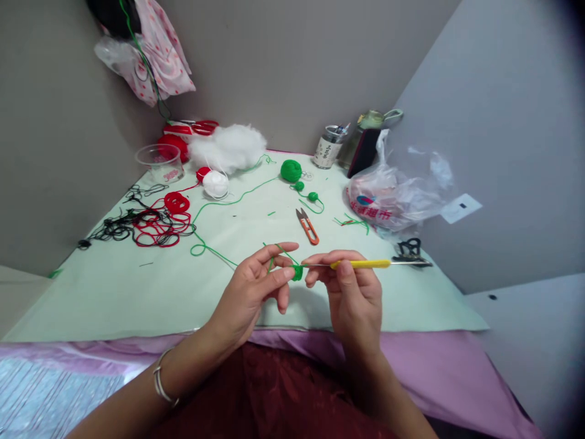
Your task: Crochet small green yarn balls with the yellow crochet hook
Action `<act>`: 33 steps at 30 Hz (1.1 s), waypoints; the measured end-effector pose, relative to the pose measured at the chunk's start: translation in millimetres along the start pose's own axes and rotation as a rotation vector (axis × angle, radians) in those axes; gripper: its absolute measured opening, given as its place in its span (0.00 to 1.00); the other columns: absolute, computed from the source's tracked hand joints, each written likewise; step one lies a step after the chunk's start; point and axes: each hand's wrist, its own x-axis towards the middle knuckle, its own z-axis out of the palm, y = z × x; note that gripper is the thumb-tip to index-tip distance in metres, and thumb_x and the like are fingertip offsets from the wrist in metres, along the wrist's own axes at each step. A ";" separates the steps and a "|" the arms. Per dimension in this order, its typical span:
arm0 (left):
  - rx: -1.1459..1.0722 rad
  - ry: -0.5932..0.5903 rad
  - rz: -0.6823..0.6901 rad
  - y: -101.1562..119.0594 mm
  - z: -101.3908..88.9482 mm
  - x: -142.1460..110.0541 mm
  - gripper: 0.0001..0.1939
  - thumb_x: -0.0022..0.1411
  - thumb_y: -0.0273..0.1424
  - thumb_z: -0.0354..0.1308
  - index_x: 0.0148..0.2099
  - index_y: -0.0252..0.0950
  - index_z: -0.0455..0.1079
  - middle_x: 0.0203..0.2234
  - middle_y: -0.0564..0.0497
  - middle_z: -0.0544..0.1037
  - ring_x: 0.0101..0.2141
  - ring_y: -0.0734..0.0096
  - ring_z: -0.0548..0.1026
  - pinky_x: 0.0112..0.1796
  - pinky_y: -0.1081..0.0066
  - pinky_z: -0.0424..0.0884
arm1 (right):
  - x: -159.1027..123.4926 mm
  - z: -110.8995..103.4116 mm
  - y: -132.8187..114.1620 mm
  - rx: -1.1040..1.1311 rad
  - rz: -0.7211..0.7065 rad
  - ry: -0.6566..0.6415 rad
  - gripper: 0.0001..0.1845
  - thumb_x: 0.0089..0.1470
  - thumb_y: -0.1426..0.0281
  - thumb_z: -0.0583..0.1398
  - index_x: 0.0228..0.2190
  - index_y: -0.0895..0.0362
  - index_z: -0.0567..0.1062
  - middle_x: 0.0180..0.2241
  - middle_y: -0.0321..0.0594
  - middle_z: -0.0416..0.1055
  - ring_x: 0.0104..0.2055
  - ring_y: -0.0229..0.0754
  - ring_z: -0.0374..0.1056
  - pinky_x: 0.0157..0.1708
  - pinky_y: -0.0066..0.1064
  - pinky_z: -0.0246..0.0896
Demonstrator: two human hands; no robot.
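Pinching a small green crocheted piece (297, 272): left hand (256, 283), thumb against fingertip, a narrow grip with the piece at its tips. Green yarn (214, 251) passes over the raised fingers of this hand. Right hand (356, 292) closed around a yellow-handled hook (365, 264), thumb on the handle; the metal shank points toward the left hand and its end meets the piece (exact engagement with the stitches too small to tell). Both hands are above the pale green table cover (137, 305), near its front edge.

Just beyond the grip: orange-handled snips (308, 227), blades pointing away. Farther beyond: two small green balls (313, 196), then a larger green yarn ball (290, 171). The strand leaves the left hand, loops once to the left of the grip, and runs back to that ball.

Well left of the grip: tangled red cord (158, 235) and black cord (116, 225). Beyond these: white yarn ball (215, 184), clear plastic cup (162, 167), white stuffing (228, 147).

Right of the grip, past the hook: black-handled scissors (410, 250); beyond them, a printed plastic bag (397, 192). Pen holder (327, 151) at the far edge.
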 end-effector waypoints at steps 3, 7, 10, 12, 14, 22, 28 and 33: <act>-0.016 0.012 -0.004 0.3 0.2 -0.3 0.20 0.58 0.31 0.74 0.52 0.34 0.79 0.29 0.56 0.76 0.19 0.82 0.71 0.25 0.77 0.69 | -1.6 -0.3 0.7 0.005 0.007 -0.011 0.11 0.72 0.64 0.58 0.41 0.52 0.80 0.40 0.41 0.85 0.33 0.39 0.80 0.36 0.35 0.77; -0.023 -0.002 0.004 -0.3 0.4 -0.2 0.19 0.57 0.31 0.74 0.51 0.34 0.80 0.28 0.56 0.76 0.22 0.79 0.74 0.28 0.75 0.71 | -5.7 1.0 -0.3 -0.073 -0.058 -0.003 0.11 0.72 0.66 0.58 0.43 0.51 0.80 0.43 0.40 0.85 0.34 0.39 0.80 0.38 0.36 0.78; -0.022 -0.022 0.002 -0.8 0.7 0.0 0.19 0.58 0.31 0.74 0.51 0.34 0.80 0.28 0.56 0.76 0.23 0.78 0.75 0.29 0.74 0.72 | -7.2 1.2 -1.1 -0.128 -0.132 -0.007 0.11 0.72 0.67 0.58 0.44 0.50 0.81 0.44 0.38 0.85 0.35 0.38 0.80 0.39 0.35 0.77; -0.025 -0.025 0.003 -0.9 0.8 -0.1 0.19 0.59 0.31 0.73 0.52 0.34 0.80 0.28 0.56 0.76 0.23 0.78 0.75 0.30 0.75 0.72 | -7.0 -0.1 -1.1 -0.122 -0.139 -0.033 0.11 0.73 0.67 0.57 0.44 0.50 0.81 0.44 0.37 0.84 0.35 0.38 0.80 0.40 0.34 0.76; -0.025 -0.026 0.008 -0.9 0.7 -0.4 0.18 0.59 0.31 0.73 0.52 0.34 0.80 0.28 0.56 0.76 0.23 0.79 0.74 0.29 0.75 0.72 | -6.4 -2.2 -0.7 -0.124 -0.138 -0.062 0.12 0.73 0.67 0.57 0.43 0.50 0.81 0.43 0.37 0.84 0.36 0.38 0.79 0.40 0.35 0.76; 0.118 0.016 0.124 -8.5 -4.8 -0.1 0.19 0.61 0.31 0.73 0.55 0.39 0.80 0.32 0.57 0.75 0.22 0.83 0.73 0.30 0.77 0.70 | -5.5 -6.6 -8.3 -0.488 -0.345 -0.188 0.13 0.71 0.75 0.55 0.44 0.52 0.79 0.42 0.39 0.82 0.44 0.40 0.78 0.45 0.36 0.75; 0.068 -0.002 0.051 -10.8 -6.1 -0.6 0.24 0.59 0.31 0.74 0.58 0.41 0.79 0.32 0.57 0.75 0.17 0.90 0.63 0.19 0.81 0.57 | -9.8 -7.2 2.0 -0.912 -0.718 -0.227 0.18 0.66 0.79 0.60 0.52 0.52 0.79 0.44 0.46 0.79 0.46 0.45 0.78 0.41 0.36 0.76; -0.139 -0.069 -0.150 0.5 -6.7 1.5 0.21 0.60 0.30 0.73 0.55 0.33 0.80 0.16 0.65 0.59 0.15 0.89 0.49 0.17 0.83 0.49 | -9.0 -4.4 3.7 -0.588 -0.474 -0.097 0.16 0.69 0.76 0.58 0.49 0.49 0.82 0.39 0.41 0.79 0.39 0.43 0.76 0.37 0.37 0.75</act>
